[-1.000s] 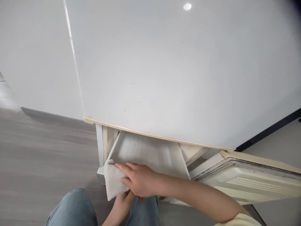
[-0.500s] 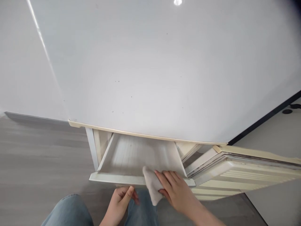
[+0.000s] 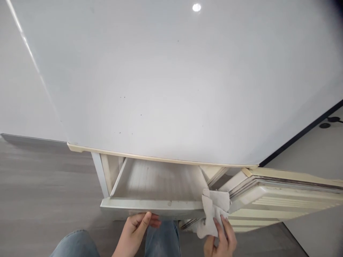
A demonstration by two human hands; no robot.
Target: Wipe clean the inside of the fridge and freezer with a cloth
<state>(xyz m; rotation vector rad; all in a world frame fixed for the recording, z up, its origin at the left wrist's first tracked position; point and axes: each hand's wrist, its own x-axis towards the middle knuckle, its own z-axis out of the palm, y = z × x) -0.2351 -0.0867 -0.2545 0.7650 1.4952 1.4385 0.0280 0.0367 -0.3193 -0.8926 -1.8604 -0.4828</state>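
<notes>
A shallow white drawer (image 3: 163, 182) is pulled out of a white, cream-trimmed cabinet that looks like a small fridge. My right hand (image 3: 221, 239) holds a light grey cloth (image 3: 214, 210) draped over the right end of the drawer's front edge. The fingers pinch the cloth's lower part, and several folds hang loose. At the middle of the drawer front, my left hand (image 3: 136, 230) has its fingers curled at the lower edge with the thumb on top. Part of its grip is hidden.
The cabinet's broad white top (image 3: 160, 82) fills the upper view, with small dark specks on it. Its door (image 3: 281, 200) stands open at the right, close to my right hand. Grey floor (image 3: 45, 192) lies at the left; my knees (image 3: 76, 244) are below the drawer.
My right hand has moved the cloth right along the drawer front to its right corner, and the cloth has spread out of its bunch. My left hand has stayed at the drawer front.
</notes>
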